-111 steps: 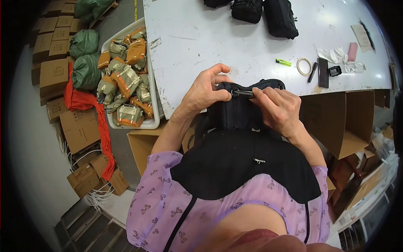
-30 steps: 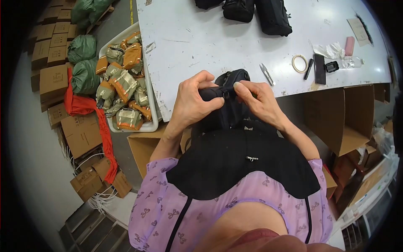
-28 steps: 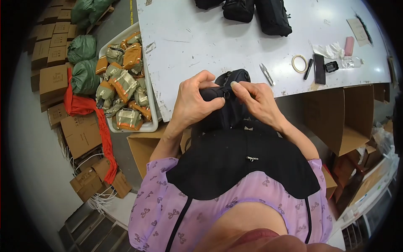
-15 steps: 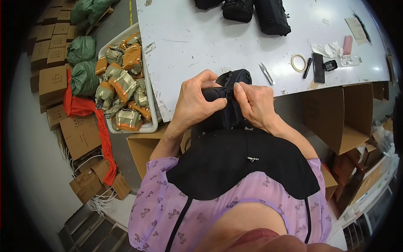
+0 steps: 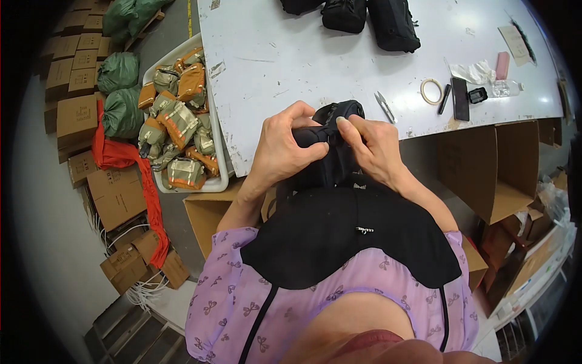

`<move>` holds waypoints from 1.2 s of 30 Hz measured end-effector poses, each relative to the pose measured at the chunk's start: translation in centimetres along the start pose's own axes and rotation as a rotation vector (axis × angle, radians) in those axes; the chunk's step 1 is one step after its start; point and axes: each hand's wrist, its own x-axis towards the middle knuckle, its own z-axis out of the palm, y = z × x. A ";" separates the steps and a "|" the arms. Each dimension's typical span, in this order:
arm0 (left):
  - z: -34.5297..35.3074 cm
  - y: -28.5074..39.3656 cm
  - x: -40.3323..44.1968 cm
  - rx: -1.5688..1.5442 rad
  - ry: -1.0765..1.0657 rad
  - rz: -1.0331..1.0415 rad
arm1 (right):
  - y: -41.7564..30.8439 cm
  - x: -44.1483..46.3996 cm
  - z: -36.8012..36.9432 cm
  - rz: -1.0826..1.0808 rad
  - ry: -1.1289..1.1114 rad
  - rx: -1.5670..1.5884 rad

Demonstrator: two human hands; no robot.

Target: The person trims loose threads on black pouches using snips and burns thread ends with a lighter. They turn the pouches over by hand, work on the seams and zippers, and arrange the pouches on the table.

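Note:
A small black bag (image 5: pixel 328 165) is held between my hands at the table's near edge, close against my black apron. My left hand (image 5: pixel 284 144) is closed around its left side, thumb and fingers pinching the dark fabric near the top. My right hand (image 5: pixel 373 144) is closed on the right side, its thumb pressed against the bag's upper edge. The fingers of the right hand curl out of sight behind the bag. Thread snips (image 5: pixel 385 108) lie on the table to the right of the bag.
On the white table (image 5: pixel 291 73) are several black bags (image 5: pixel 393 24) at the back, a tape ring (image 5: pixel 431 91), a black phone (image 5: pixel 460 99) and a plastic bottle (image 5: pixel 507 88). Left stands a white bin (image 5: pixel 223 164) of green-orange pouches (image 5: pixel 179 121). Cardboard boxes (image 5: pixel 488 170) flank both sides.
My right hand has shifted slightly, its thumb tilting more upright on the bag's edge. The left hand and the bag stay nearly where they were.

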 end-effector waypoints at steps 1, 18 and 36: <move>0.0 0.0 0.0 0.002 -0.003 0.000 | 0.0 0.0 0.0 -0.003 0.013 0.019; 0.0 0.4 0.0 0.009 -0.012 0.031 | -0.2 0.1 -0.3 -0.130 0.027 -0.014; 0.3 0.5 -0.2 0.002 -0.003 0.111 | -0.3 1.1 -0.4 -0.316 0.166 -0.250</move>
